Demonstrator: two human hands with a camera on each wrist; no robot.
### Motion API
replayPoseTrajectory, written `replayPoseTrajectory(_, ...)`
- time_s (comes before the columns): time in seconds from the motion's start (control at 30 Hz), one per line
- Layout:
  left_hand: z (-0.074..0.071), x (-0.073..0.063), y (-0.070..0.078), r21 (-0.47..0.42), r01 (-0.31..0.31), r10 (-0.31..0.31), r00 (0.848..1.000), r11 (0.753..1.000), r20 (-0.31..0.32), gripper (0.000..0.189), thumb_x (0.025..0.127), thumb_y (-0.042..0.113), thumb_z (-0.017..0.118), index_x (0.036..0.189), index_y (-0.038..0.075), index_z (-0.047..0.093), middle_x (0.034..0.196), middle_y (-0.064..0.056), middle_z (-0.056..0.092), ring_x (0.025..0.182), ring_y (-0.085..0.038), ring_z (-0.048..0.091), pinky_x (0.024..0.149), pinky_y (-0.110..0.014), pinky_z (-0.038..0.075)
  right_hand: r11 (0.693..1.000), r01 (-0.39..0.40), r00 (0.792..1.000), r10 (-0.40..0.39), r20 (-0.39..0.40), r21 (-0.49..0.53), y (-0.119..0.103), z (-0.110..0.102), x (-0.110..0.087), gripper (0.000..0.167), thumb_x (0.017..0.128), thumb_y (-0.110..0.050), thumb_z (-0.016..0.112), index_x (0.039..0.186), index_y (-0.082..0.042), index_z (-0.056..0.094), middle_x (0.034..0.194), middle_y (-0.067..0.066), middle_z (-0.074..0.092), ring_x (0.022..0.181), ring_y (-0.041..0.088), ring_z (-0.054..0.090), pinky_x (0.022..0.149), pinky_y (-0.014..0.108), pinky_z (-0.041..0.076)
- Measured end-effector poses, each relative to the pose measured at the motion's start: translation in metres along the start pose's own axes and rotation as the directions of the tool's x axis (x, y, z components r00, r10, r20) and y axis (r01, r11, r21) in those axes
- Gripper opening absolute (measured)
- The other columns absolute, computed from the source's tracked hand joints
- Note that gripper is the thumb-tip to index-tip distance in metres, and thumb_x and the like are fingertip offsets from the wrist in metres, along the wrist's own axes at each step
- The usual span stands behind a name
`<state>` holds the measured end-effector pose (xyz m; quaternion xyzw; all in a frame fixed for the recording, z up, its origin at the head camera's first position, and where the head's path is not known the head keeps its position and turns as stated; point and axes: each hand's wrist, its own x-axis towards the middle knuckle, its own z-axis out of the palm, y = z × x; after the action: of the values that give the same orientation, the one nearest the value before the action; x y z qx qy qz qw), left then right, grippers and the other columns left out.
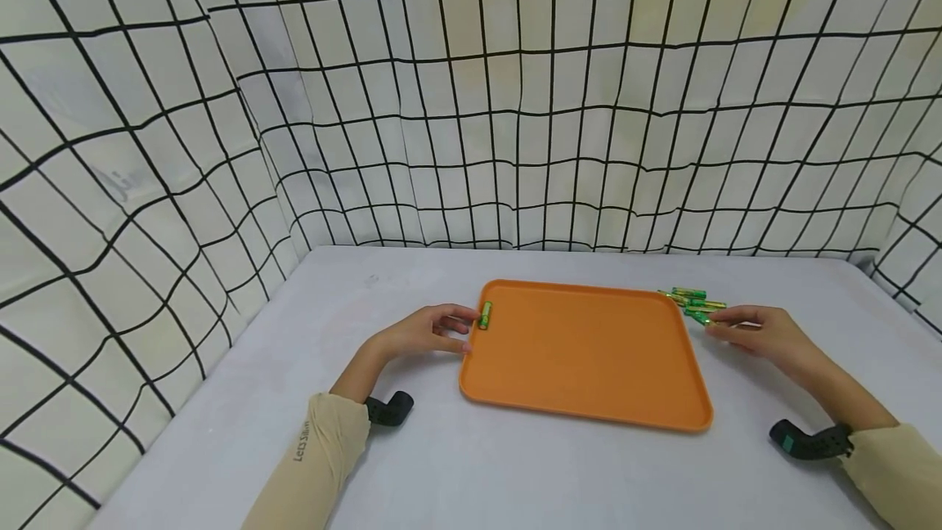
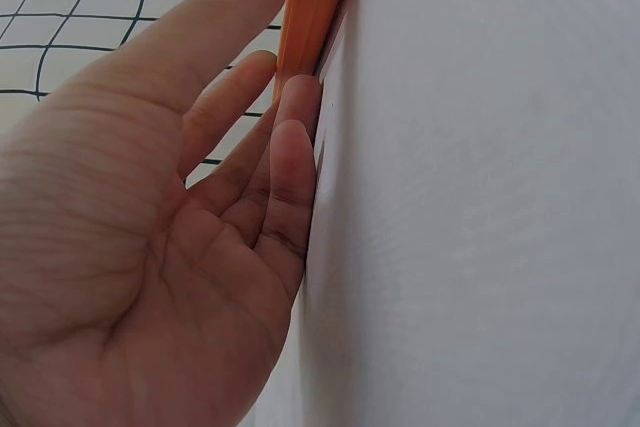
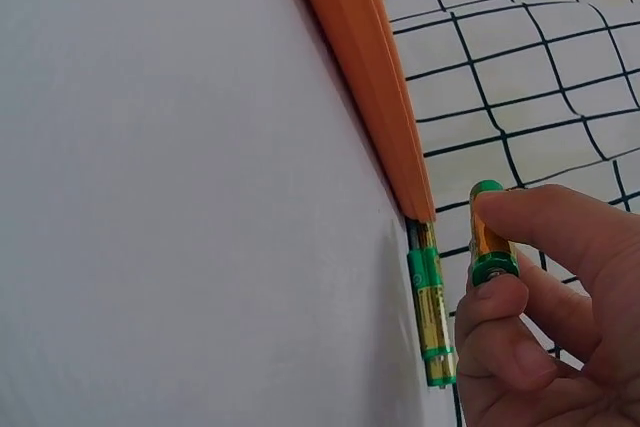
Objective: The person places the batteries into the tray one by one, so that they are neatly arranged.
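Note:
An orange tray (image 1: 589, 358) lies flat on the white table, with one green and gold battery (image 1: 485, 315) near its left rim. My left hand (image 1: 430, 331) is at that rim, its thumb and fingertips right against the edge; the left wrist view shows the palm (image 2: 200, 277) beside the tray's side wall (image 2: 312, 7). Past the tray's right edge, my right hand (image 1: 758, 334) pinches another battery (image 3: 490, 232) between thumb and fingers, held tilted above the table. Several more batteries (image 1: 695, 301) lie in a loose group just beyond those fingertips.
A black grid net (image 1: 515, 105) over white sheeting rises behind the table and along both sides. The white table surface (image 1: 441, 464) runs in front of the tray. Each wrist carries a black strapped camera (image 1: 809, 440).

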<state>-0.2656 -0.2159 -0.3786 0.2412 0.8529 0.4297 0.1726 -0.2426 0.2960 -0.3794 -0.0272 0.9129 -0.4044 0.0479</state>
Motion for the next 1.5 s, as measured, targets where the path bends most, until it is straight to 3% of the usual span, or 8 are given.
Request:
replayPoseTrajectory(0.17,0.001,0.001,-0.001,0.003,-0.006,0.006,1.0,1.0,0.005,0.057,0.088,0.017,0.075,0.139,0.007,0.052,0.135,-0.011,0.057,0.122,-0.026,0.055,0.099,-0.038,0.046,1.0,0.021,1.0,-0.021,0.016,0.011,-0.01,0.005,-0.003,0.066,0.09,-0.044,0.069,0.13,0.007,0.056,0.129,0.028,0.054,0.094,0.014,0.059,0.072,0.022,0.053)
replayPoseTrajectory(0.43,0.001,0.001,-0.001,0.009,-0.007,0.007,1.0,1.0,-0.001,0.057,0.088,0.018,0.074,0.139,0.007,0.052,0.133,-0.01,0.058,0.122,-0.025,0.055,0.1,-0.038,0.045,1.0,0.03,0.999,-0.03,0.03,0.003,-0.025,0.012,-0.006,0.063,0.09,-0.043,0.069,0.129,0.006,0.057,0.117,0.017,0.061,0.092,0.015,0.061,0.071,0.022,0.054)
replayPoseTrajectory(0.7,0.001,0.0,-0.002,-0.001,-0.007,0.007,1.0,1.0,0.0,0.057,0.088,0.018,0.074,0.139,0.007,0.052,0.132,-0.01,0.058,0.122,-0.025,0.054,0.099,-0.037,0.045,0.998,0.06,0.998,-0.06,0.029,0.001,-0.035,0.016,-0.005,0.055,0.091,-0.038,0.07,0.126,0.003,0.061,0.116,0.015,0.06,0.097,0.019,0.061,0.072,0.023,0.054)
replayPoseTrajectory(0.97,-0.001,0.0,-0.001,0.003,-0.004,0.004,1.0,1.0,0.0,0.057,0.088,0.019,0.074,0.139,0.008,0.052,0.132,-0.009,0.058,0.122,-0.025,0.054,0.1,-0.038,0.044,0.997,0.073,0.997,-0.074,0.038,0.024,-0.044,0.017,-0.004,0.052,0.092,-0.035,0.069,0.125,0.004,0.061,0.112,0.014,0.06,0.091,0.015,0.061,0.073,0.023,0.054)
replayPoseTrajectory(1.23,-0.001,0.0,-0.001,0.002,-0.007,0.007,1.0,1.0,0.004,0.057,0.088,0.016,0.074,0.139,0.007,0.052,0.134,-0.009,0.057,0.121,-0.024,0.055,0.098,-0.035,0.045,0.994,0.084,0.994,-0.089,0.071,0.071,-0.051,0.021,-0.001,0.054,0.092,-0.035,0.069,0.127,0.005,0.058,0.125,0.024,0.058,0.097,0.018,0.062,0.075,0.025,0.054)
replayPoseTrajectory(1.5,0.0,-0.001,0.0,0.0,0.005,-0.005,1.0,1.0,0.001,0.057,0.088,0.016,0.075,0.139,0.008,0.052,0.135,-0.009,0.057,0.122,-0.024,0.055,0.099,-0.035,0.045,0.994,0.081,0.993,-0.087,0.084,0.07,-0.055,0.025,0.005,0.056,0.091,-0.039,0.069,0.128,0.002,0.059,0.131,0.025,0.052,0.108,0.024,0.06,0.081,0.032,0.054)
